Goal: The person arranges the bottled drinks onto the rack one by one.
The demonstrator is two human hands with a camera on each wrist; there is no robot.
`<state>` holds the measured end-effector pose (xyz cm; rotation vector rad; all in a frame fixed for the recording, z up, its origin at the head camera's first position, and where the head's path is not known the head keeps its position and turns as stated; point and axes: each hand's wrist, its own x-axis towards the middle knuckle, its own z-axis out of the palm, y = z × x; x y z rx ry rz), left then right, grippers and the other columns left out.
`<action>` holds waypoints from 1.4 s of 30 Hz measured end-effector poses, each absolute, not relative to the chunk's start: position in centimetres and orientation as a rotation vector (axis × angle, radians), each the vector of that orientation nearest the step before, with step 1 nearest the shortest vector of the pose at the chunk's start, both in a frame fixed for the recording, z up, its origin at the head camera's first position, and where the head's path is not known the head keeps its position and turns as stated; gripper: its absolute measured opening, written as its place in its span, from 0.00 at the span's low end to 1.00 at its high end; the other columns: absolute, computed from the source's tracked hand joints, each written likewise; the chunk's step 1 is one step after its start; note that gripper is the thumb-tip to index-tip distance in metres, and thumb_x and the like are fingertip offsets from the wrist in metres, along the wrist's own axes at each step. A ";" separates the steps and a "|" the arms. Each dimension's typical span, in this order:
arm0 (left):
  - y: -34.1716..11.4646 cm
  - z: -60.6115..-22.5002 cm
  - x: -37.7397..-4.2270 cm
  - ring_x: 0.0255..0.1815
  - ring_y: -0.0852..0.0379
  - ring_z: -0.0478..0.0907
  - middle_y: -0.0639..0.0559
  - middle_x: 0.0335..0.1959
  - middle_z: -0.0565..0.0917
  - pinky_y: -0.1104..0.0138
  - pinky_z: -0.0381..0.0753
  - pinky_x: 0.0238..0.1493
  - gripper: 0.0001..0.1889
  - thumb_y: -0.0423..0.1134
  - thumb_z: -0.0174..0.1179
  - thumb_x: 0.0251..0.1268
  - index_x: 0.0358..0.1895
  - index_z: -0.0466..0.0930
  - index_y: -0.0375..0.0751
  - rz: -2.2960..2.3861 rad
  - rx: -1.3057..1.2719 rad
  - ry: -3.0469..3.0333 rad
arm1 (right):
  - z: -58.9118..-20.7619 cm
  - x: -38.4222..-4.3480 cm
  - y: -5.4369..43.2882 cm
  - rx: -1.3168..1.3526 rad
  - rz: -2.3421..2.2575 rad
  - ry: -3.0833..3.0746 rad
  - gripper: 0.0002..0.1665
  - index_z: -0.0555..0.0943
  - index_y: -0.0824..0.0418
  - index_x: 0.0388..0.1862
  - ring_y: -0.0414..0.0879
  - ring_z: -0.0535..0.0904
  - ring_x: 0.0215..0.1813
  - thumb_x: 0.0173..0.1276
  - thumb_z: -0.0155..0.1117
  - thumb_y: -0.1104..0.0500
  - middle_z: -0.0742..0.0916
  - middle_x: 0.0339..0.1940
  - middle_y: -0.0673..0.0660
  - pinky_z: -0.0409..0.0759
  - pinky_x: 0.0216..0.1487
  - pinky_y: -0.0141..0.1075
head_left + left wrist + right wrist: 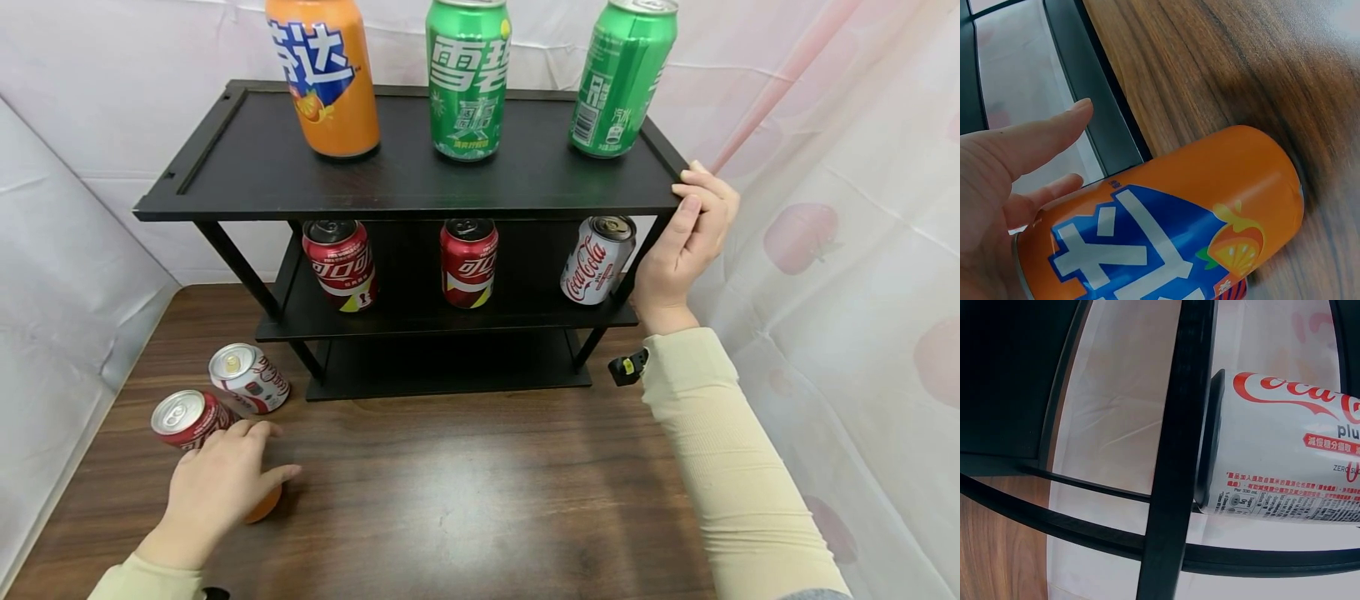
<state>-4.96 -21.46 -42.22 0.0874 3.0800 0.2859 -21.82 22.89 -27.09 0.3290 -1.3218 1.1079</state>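
My left hand (217, 483) is over an orange soda can (264, 505) on the table, fingers spread and thumb stretched out to the side. The left wrist view shows this can (1235, 181) with its blue label; the thumb (1054, 140) stands off it and another finger lies close by its top end. My right hand (686, 242) grips the right end of the black three-tier rack (405, 196), fingers over the top board's edge and thumb at its front corner. The right wrist view shows a rack post and a silver cola can (1285, 450), not the hand.
An orange can (341, 92) and two green cans (468, 100) stand on the top tier. Two red cans (468, 262) and a silver can (596, 260) stand on the middle one. Left on the table (465, 500) are a white-and-red can (251, 379) and a red can (191, 419).
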 end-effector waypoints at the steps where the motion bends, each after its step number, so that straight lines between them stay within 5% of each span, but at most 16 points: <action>1: -21.5 -42.2 -5.0 0.42 0.31 0.79 0.35 0.49 0.83 0.38 0.76 0.35 0.32 0.59 0.75 0.45 0.48 0.82 0.39 0.290 0.078 3.068 | -27.0 -21.8 22.8 0.331 1.109 -1.319 0.13 0.76 0.77 0.34 0.54 0.77 0.58 0.67 0.43 0.71 0.82 0.44 0.48 0.68 0.70 0.45; 25: -23.0 -42.2 -4.7 0.47 0.25 0.73 0.28 0.51 0.78 0.31 0.74 0.33 0.40 0.65 0.73 0.43 0.52 0.79 0.35 0.321 -0.029 2.961 | -27.2 -22.1 23.1 0.322 1.118 -1.322 0.13 0.76 0.76 0.34 0.55 0.77 0.59 0.67 0.43 0.71 0.82 0.44 0.47 0.68 0.70 0.44; 35: -23.3 -42.2 -4.4 0.44 0.28 0.74 0.29 0.49 0.77 0.35 0.75 0.28 0.37 0.62 0.75 0.43 0.51 0.78 0.38 0.346 -0.045 2.942 | -26.9 -21.6 22.7 0.330 1.116 -1.323 0.13 0.76 0.76 0.34 0.53 0.77 0.58 0.67 0.43 0.71 0.82 0.44 0.47 0.68 0.70 0.44; 42: -23.7 -42.5 -3.7 0.29 0.33 0.75 0.26 0.43 0.73 0.44 0.74 0.22 0.44 0.53 0.79 0.36 0.56 0.70 0.32 0.360 -0.018 2.933 | -26.9 -21.5 22.6 0.336 1.126 -1.317 0.13 0.76 0.77 0.34 0.58 0.76 0.58 0.67 0.42 0.71 0.82 0.43 0.48 0.68 0.70 0.45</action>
